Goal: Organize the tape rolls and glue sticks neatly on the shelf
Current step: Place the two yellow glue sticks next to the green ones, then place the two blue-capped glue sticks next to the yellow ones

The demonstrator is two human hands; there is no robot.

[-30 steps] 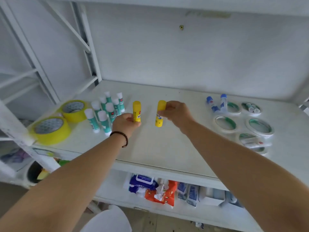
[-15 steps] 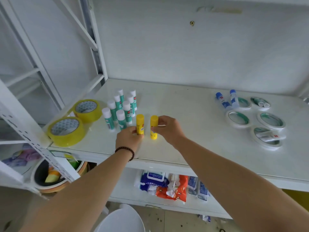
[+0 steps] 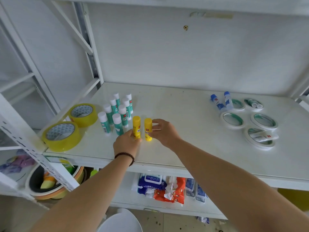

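Observation:
Two yellow glue sticks stand upright side by side on the white shelf [image 3: 184, 148]. My left hand [image 3: 127, 144] grips the left yellow stick [image 3: 136, 122] near its base. My right hand [image 3: 163, 133] holds the right yellow stick [image 3: 148, 126] at its middle. Just behind them to the left stands a cluster of several green-and-white glue sticks [image 3: 117, 111]. Two yellow tape rolls [image 3: 61, 136] [image 3: 82, 114] lie flat at the shelf's left end. At the right lie several white tape rolls [image 3: 231, 120] with small glue sticks inside some, and two blue-capped glue sticks [image 3: 220, 102].
The shelf's white upright post [image 3: 25, 136] runs diagonally at the left. A lower shelf holds wipe packets [image 3: 150, 183] and an orange packet [image 3: 173, 190]. A basin [image 3: 50, 186] with items sits at lower left, and a white round object [image 3: 120, 223] is below.
Both hands have brought the two yellow glue sticks down and leftward, closer together, and set them standing next to the green-and-white group.

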